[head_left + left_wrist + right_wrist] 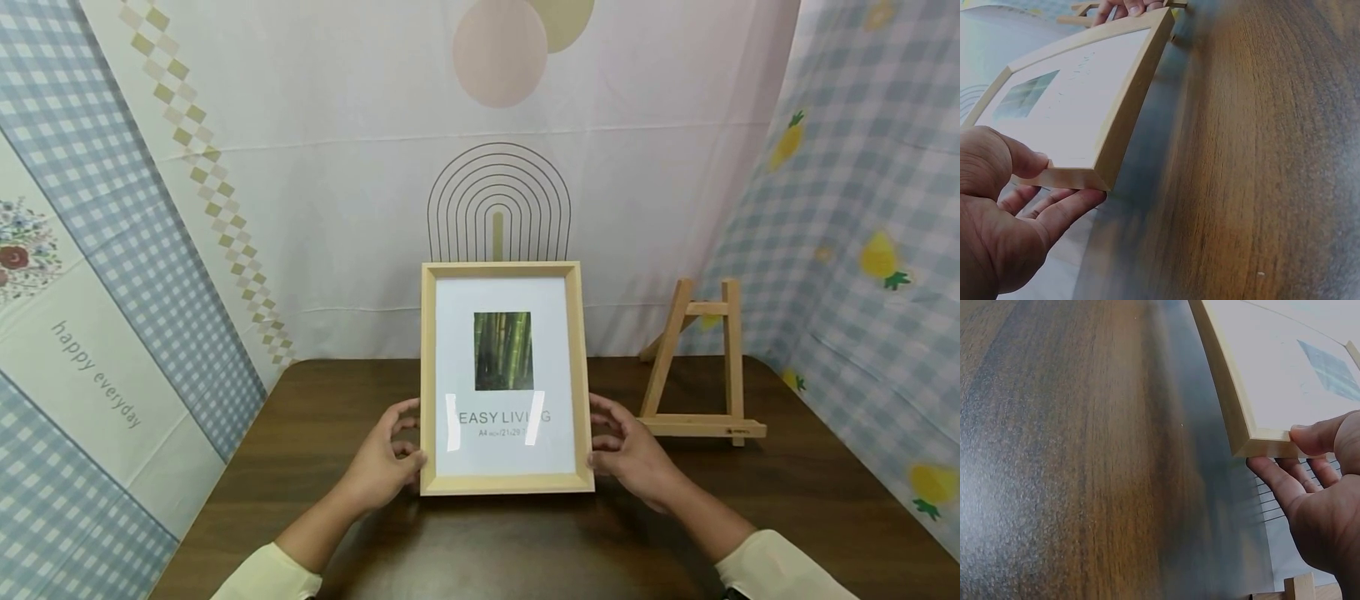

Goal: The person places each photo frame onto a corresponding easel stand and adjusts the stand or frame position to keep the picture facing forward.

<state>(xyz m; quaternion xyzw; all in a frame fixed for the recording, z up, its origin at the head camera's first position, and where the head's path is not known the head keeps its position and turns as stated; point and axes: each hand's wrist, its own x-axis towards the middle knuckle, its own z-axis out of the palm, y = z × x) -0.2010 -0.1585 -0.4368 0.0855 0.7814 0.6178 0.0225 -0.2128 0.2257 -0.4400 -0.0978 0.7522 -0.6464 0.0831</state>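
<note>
A picture frame of light wood stands almost upright between both hands, its front facing me. Its white insert carries a small bamboo photo and the words EASY LIVING. My left hand grips the lower left side, thumb at the front edge and fingers along the side and behind. Opposite it, my right hand grips the lower right side in the same way. Both wrist views show the frame's bottom edge raised off the tabletop, with a thumb pressed on the border.
A small wooden easel stands on the right of the dark wooden table, just beyond my right hand. Behind the table hangs a white patterned cloth. Checked cloths line the left side and the right side.
</note>
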